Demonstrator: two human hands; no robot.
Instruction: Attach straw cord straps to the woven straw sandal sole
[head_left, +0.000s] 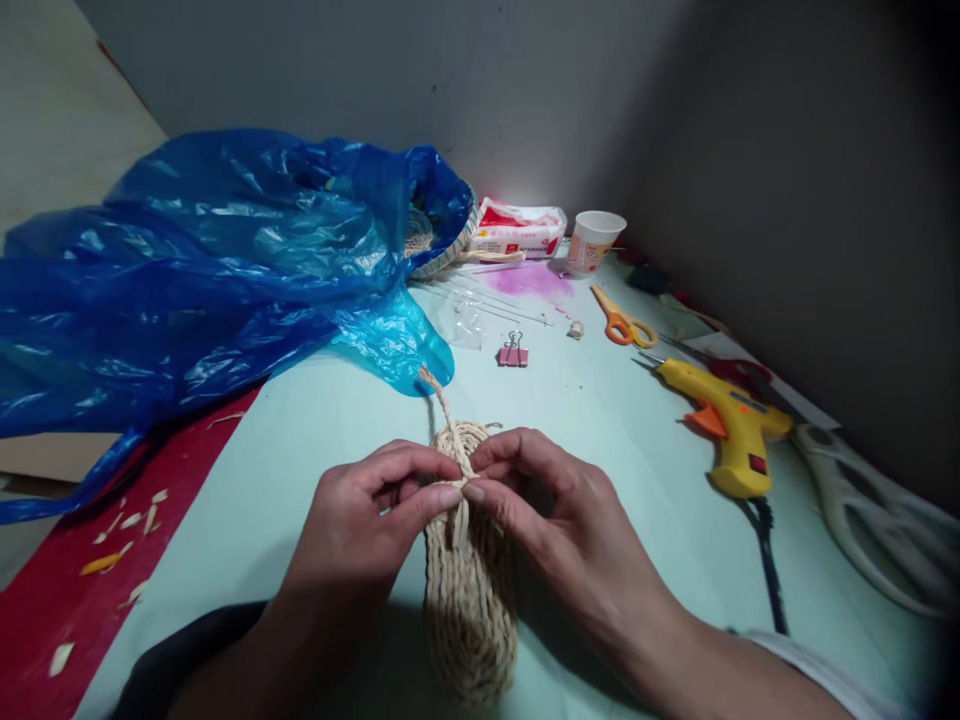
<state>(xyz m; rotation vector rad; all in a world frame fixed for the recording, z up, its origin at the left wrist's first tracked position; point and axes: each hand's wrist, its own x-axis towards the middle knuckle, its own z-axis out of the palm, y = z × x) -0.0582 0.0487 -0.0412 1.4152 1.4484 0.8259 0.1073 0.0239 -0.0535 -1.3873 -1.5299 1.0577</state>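
A long oval piece of coiled straw braid lies lengthwise on the pale green table in front of me. Above its upper half, my left hand pinches a plaited straw cord between thumb and fingertips. My right hand pinches the same cord from the other side, and the two thumb tips nearly meet. The cord's far end sticks up and away past the oval's top edge. Fingers partly hide the spot where the strands come together.
A blue plastic bag spreads at the left, over a woven basket. Beyond are a paper cup and a tissue pack. A binder clip, orange scissors, a yellow glue gun and large white-handled scissors lie nearby.
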